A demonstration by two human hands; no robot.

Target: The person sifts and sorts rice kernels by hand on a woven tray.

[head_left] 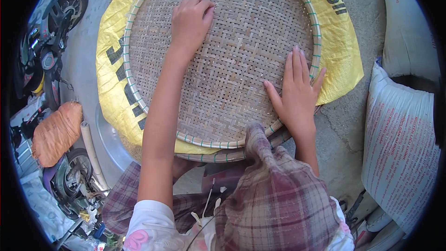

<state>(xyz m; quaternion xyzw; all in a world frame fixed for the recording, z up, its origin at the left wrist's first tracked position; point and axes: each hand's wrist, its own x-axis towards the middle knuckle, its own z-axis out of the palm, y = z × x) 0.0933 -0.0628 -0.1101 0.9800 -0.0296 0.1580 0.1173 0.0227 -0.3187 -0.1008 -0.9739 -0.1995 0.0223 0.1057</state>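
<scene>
A round woven bamboo winnowing tray (241, 51), its rim bound with green ties, lies on a yellow printed sack (109, 69). Over the upper left part of the weave is my left hand (193, 21), its fingers curled and thumb pressed in. Whatever those fingertips may hold is too small to make out. My right hand (298, 93) rests flat across the tray's right side, fingers spread, thumb on the weave. Under the yellow sack, part of another rim (213, 158) shows.
Printed white sacks (399, 144) stand at the right. At the left are motorbikes (51, 60), an orange bundle (58, 135), a pale pipe (93, 153) and a metal basin (109, 135). Plaid cloth (278, 195) covers the lower middle near my arms.
</scene>
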